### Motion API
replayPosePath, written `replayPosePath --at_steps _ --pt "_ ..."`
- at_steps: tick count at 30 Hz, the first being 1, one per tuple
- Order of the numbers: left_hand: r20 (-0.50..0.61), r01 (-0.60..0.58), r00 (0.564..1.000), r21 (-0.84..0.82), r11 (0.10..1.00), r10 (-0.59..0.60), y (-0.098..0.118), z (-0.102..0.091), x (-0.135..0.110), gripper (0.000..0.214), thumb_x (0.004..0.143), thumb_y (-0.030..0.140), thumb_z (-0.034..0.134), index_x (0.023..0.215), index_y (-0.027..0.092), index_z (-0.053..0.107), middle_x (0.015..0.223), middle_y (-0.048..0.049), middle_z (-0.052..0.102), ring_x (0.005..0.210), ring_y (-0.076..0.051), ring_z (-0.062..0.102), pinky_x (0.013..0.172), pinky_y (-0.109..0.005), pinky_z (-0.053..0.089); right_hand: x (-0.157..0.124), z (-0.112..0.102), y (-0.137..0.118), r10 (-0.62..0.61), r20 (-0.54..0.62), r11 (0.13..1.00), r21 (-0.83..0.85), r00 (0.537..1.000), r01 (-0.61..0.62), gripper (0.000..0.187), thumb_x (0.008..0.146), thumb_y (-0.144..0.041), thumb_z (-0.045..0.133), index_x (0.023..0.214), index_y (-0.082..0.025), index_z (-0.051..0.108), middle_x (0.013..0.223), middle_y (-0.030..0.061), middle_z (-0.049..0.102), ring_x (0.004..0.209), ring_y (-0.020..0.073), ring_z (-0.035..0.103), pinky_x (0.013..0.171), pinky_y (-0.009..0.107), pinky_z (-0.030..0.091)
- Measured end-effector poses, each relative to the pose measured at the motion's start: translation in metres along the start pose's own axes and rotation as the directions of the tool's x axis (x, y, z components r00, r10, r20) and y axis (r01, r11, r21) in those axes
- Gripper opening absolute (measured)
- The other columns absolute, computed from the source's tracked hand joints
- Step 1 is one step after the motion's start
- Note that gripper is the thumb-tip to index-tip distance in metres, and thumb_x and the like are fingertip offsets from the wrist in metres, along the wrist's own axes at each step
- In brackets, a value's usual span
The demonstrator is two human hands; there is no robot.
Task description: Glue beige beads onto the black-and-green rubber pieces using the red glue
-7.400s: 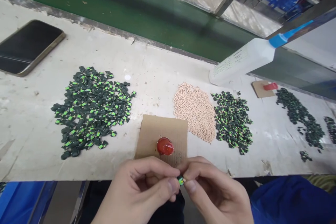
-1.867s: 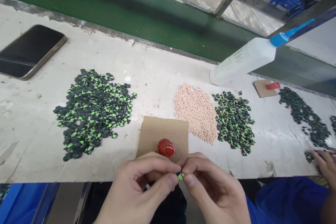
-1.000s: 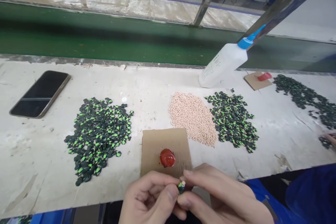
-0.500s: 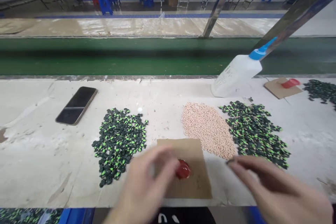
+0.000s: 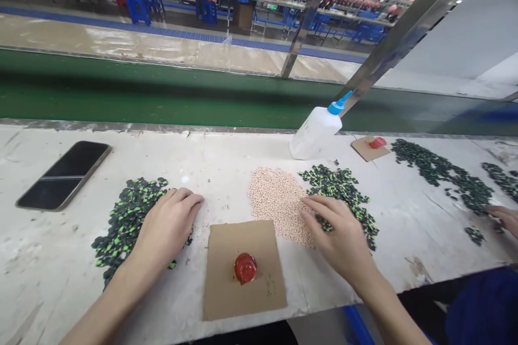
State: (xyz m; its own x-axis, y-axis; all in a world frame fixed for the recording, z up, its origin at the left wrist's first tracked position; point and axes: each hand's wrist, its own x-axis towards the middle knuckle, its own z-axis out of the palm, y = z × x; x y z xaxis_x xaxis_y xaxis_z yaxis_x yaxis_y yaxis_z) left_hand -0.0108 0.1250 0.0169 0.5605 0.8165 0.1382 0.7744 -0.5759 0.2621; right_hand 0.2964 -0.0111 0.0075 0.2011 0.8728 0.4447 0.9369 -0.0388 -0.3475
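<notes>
My left hand rests at the right edge of the left pile of small dark pieces with green marks, its fingers curled together; whatever they hold is hidden. At the border of a heap of tiny pale pink beads, my right hand has thumb and fingertips drawn close together among the beads. I cannot make out what is in that pinch. Between the hands lies a square of brown cardboard with a glossy red round cap-like thing on it. Another dark-and-green pile sits behind my right hand.
A white bottle with a blue nozzle stands behind the beads. A phone lies far left. To the right are a small cardboard with a red piece, more dark pieces and another person's hand. A green strip runs behind the table.
My left hand has left the red thing and moved back-left to the dark pile. My right hand went from in front of the beads onto their edge. The view has turned rightward.
</notes>
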Motion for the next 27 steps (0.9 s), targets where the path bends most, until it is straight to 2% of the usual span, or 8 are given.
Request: replayPosePath --at_steps 3,8,13,17,20,24,27 --pt "0.016 -0.005 1.000 0.012 1.000 0.004 -0.003 0.001 0.003 0.038 0.098 0.021 0.039 0.104 0.016 0.076 0.103 -0.0156 0.079 0.095 -0.036 0.070 0.083 -0.048 0.056 0.012 0.014 -0.020 -0.070 0.127 0.996 0.056 0.989 0.063 0.028 0.099 -0.025 0.054 0.108 -0.022 0.081 0.107 0.0134 0.080 0.095 0.0299 0.071 0.084 0.047 0.059" --pt "0.062 -0.014 0.998 -0.017 1.000 0.015 -0.004 -0.001 0.006 0.035 0.096 0.015 0.040 0.107 0.018 0.073 0.107 -0.0157 0.078 0.097 -0.035 0.069 0.085 -0.049 0.055 0.022 0.028 -0.031 -0.058 0.213 0.993 0.111 0.975 0.035 0.030 0.097 -0.017 0.052 0.094 -0.022 0.081 0.091 0.0120 0.079 0.084 0.0278 0.070 0.076 0.043 0.057" --pt "0.097 -0.018 0.995 -0.094 0.995 0.027 -0.007 -0.001 0.011 0.030 0.096 0.012 0.043 0.102 0.019 0.071 0.102 -0.0132 0.078 0.097 -0.033 0.070 0.086 -0.046 0.054 0.026 0.028 -0.036 0.024 0.205 0.973 0.220 0.978 -0.070 0.029 0.094 -0.019 0.053 0.083 -0.023 0.081 0.086 0.0117 0.080 0.083 0.0287 0.072 0.076 0.044 0.057" --pt "0.074 -0.010 0.997 -0.157 0.988 0.022 -0.009 -0.005 0.016 0.027 0.094 0.011 0.045 0.094 0.021 0.070 0.095 -0.0113 0.078 0.093 -0.034 0.070 0.085 -0.048 0.054 0.027 0.016 -0.042 0.159 0.141 0.909 0.365 0.977 -0.200 0.021 0.088 -0.023 0.062 0.080 -0.024 0.082 0.085 0.0104 0.082 0.081 0.0292 0.074 0.079 0.048 0.059" --pt "0.015 0.005 1.000 -0.231 0.973 -0.001 -0.007 -0.021 0.011 0.025 0.096 0.016 0.045 0.097 0.021 0.070 0.098 -0.0106 0.077 0.094 -0.032 0.072 0.084 -0.046 0.056 0.020 0.001 -0.051 0.304 0.115 0.790 0.524 0.946 -0.318 0.011 0.086 -0.026 0.073 0.083 -0.023 0.083 0.086 0.0088 0.084 0.079 0.0268 0.077 0.078 0.045 0.064" --pt "-0.094 -0.021 0.995 -0.387 0.922 -0.017 0.013 -0.048 -0.011 0.029 0.105 0.026 0.040 0.107 0.025 0.068 0.099 -0.0060 0.073 0.086 -0.023 0.074 0.071 -0.032 0.059 -0.006 -0.014 -0.072 0.445 0.203 0.502 0.751 0.872 -0.430 0.011 0.085 -0.037 0.084 0.090 -0.027 0.085 0.082 0.0052 0.085 0.071 0.0219 0.081 0.067 0.035 0.070" --pt "-0.110 -0.108 0.993 -0.636 0.764 0.048 0.043 -0.054 -0.033 0.021 0.103 0.021 0.053 0.104 0.030 0.072 0.097 -0.0016 0.073 0.082 -0.018 0.074 0.066 -0.024 0.060 -0.030 -0.013 -0.094 0.493 0.292 0.286 0.835 0.820 -0.470 0.013 0.083 -0.042 0.087 0.091 -0.031 0.084 0.080 0.0026 0.085 0.065 0.0187 0.080 0.060 0.029 0.069"
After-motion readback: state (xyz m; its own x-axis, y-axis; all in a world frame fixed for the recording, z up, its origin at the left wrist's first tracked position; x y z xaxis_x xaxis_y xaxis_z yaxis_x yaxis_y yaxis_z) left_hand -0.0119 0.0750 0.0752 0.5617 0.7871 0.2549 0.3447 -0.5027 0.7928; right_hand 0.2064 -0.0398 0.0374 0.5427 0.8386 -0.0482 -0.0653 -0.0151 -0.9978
